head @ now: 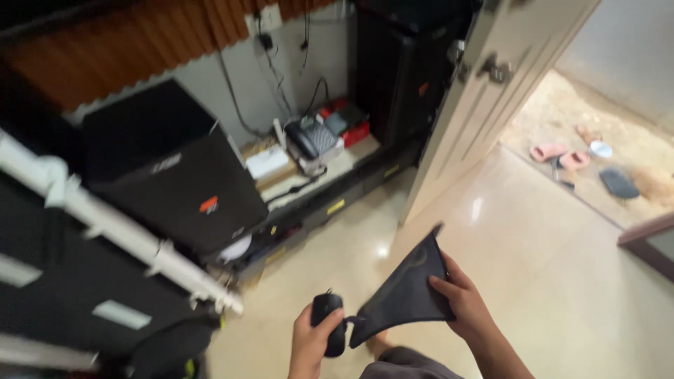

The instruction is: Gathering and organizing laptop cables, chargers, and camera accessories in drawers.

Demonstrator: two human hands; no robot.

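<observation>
My left hand [309, 344] grips a small black computer mouse [328, 323] at the bottom centre of the head view. My right hand [463, 302] pinches one edge of a dark grey mouse pad [407, 291], which hangs bent, with one corner pointing up. The pad's lower corner nearly touches the mouse. Both hands are held above a glossy cream floor [533, 245].
A low black shelf [337, 200] along the wall holds a desk telephone [312, 138], a white box [267, 161] and cables. Black speaker cabinets [179, 182] stand at left. A white door [491, 91] stands open; pink slippers [562, 154] lie beyond it.
</observation>
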